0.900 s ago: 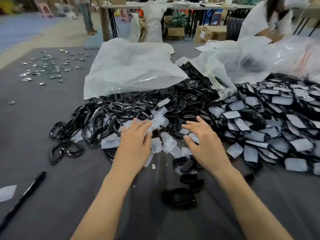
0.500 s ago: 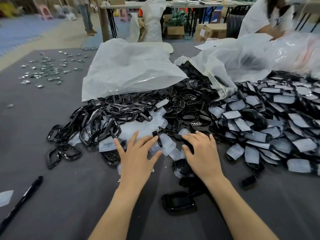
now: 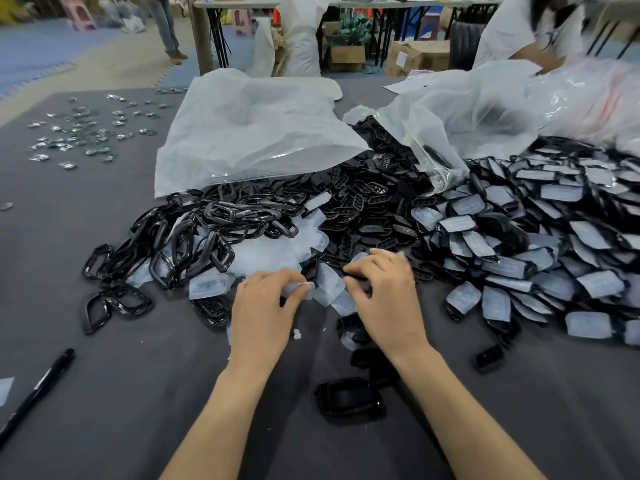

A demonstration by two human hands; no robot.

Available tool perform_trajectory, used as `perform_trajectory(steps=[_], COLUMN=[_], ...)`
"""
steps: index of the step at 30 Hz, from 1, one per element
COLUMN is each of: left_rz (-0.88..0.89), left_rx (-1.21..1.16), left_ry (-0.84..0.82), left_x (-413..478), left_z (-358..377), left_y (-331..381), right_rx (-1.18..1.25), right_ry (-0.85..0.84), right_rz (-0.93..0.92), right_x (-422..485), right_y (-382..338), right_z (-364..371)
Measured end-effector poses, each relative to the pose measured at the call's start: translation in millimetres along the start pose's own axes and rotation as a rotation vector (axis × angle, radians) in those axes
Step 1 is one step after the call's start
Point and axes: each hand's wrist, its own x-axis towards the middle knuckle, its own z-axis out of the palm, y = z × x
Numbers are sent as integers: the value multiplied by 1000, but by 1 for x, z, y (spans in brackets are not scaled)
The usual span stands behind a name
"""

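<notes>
On the grey cloth table lies a heap of black oval rings, black grid inserts and translucent pads. My left hand sits at the heap's near edge, its fingers curled, pinching one translucent pad. Just to the right, my right hand curls its fingers down over the pads, a thin black part at its fingertips. More black pieces under that palm are partly hidden. A black assembled piece rests between my forearms.
A large pile of black parts with pads fills the right side. Two crumpled plastic bags lie behind the heap. A black pen lies near left, small silvery pieces far left. A person works at the back right.
Both hands have drawn back toward me from the heap. Their fingers, spread flat before, are now curled; the left has pinched up a translucent pad.
</notes>
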Motion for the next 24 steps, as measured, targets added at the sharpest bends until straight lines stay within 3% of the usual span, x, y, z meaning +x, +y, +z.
perform_trajectory(steps=[4,9,12,17,20,24], left_rz=[-39,-6,2,-136,-159,-147], left_rx=[-282,-411,-464,-503,-536,-518], left_ry=[-22,-79,-111,-29,-65,-168], left_x=[-3,-5,-8,-8,-7,-10], left_z=[-1,1,2,-2,-4,-1], left_y=[7,10,15,9,10,12], right_rx=[459,672,622,491,415,494], right_ry=[-142,-119,-48,71,47,44], right_rz=[153,372,392,352,315,359], right_x=[-1,-1,-3,-5,-4,-3], right_y=[-24,-14,-8,5,12,16], right_z=[4,-4,-5,-13,-18,-21])
